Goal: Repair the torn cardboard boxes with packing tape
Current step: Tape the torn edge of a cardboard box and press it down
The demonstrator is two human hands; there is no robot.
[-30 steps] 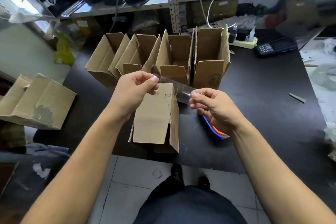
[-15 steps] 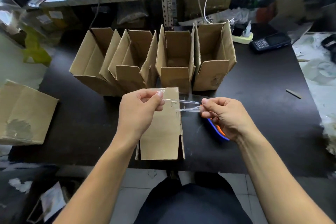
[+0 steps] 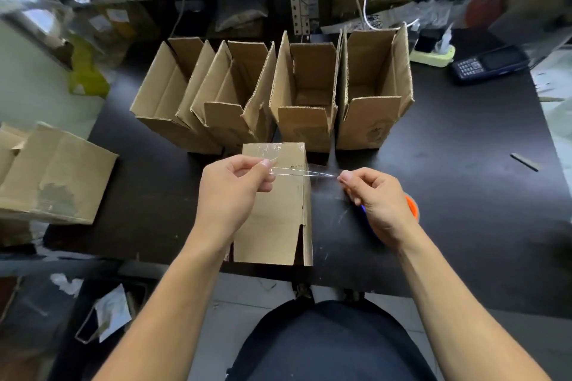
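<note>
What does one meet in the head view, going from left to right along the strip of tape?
left hand → tape strip, stretched over the flat box → right hand → orange and blue tool, partly hidden behind that hand.

Counting it up: four open cardboard boxes point(image 3: 235, 96) point(image 3: 173, 86) point(image 3: 305, 96) point(image 3: 374, 86) lined up across the middle of the frame, one closed box point(image 3: 275, 219) lying in front of them, one more box point(image 3: 52, 176) off at the left edge. One strip of clear tape point(image 3: 301, 172), two hands point(image 3: 232, 192) point(image 3: 379, 201), one black handset point(image 3: 490, 63) upper right.
</note>
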